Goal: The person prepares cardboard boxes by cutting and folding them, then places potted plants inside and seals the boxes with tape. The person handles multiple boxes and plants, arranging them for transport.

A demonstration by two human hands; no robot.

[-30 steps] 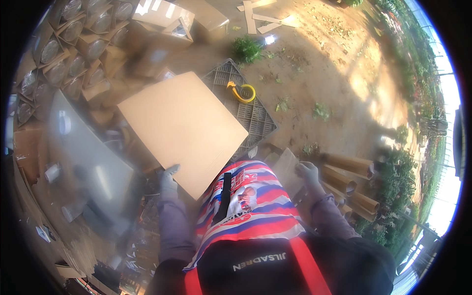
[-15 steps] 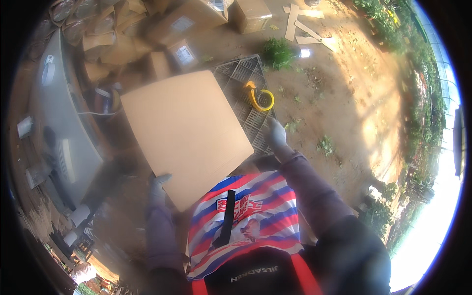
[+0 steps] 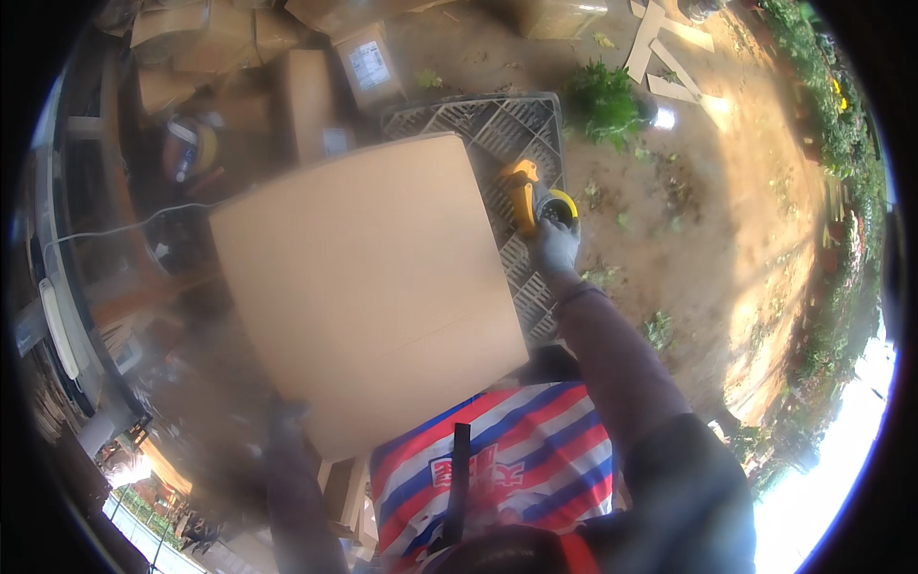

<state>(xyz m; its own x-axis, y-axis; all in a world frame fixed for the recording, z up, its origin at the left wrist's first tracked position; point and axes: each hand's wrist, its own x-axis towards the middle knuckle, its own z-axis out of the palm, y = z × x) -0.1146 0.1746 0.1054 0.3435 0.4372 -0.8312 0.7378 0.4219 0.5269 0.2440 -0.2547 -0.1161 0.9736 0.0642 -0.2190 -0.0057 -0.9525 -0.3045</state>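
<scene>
A large tan cardboard box [image 3: 363, 277] stands in front of me, its flat top closed and plain. At its near left edge is my left hand [image 3: 287, 421], too blurred for its fingers to show. My right hand [image 3: 557, 247], in a grey glove, is closed on a tape dispenser [image 3: 522, 191] with an orange-yellow handle and a yellow roll rim. The dispenser is over a grey lattice plastic crate [image 3: 545, 124] by the box's far right edge. Part of the crate is hidden behind the box.
Behind the box are more cartons [image 3: 373, 67], one bearing a white label. A leafy green plant [image 3: 604, 100] grows beside the crate. Cardboard strips [image 3: 660, 57] lie on the bare earth further off. At left a pale cable [image 3: 134, 220] runs toward the box.
My right hand has reached forward and closed on the tape dispenser, which lay apart from it before. My left hand stays by the box's near left edge. The view has shifted.
</scene>
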